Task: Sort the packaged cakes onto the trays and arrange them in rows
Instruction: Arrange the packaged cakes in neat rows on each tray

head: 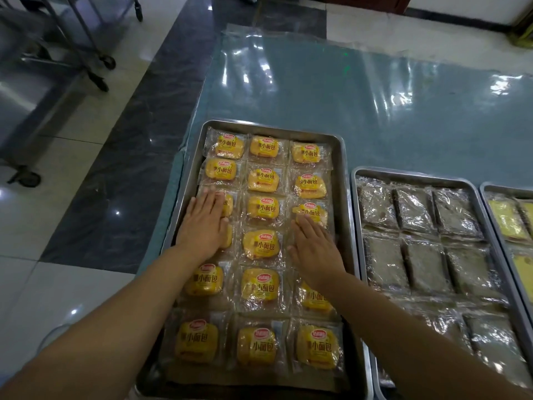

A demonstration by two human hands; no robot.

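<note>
Left hand (pixel 204 226) and right hand (pixel 314 249) lie flat, fingers straight and together, on the outer cakes (pixel 311 210); the middle column (pixel 261 243) runs lengthwise between them.

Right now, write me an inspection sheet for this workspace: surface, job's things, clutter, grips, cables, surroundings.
Surface: table under a shiny clear plastic sheet.
Job's things: left tray filled with yellow cakes in three columns; middle tray holds dark cakes; right tray, cut off by the frame, holds pale yellow packs.
Clutter: nothing seen.
Grips: left hand lies flat on the left column; right hand lies flat on the right column; neither holds anything.
Cables: nothing seen.
Surroundings: glossy tiled floor; wheeled metal cart to the left.
</note>
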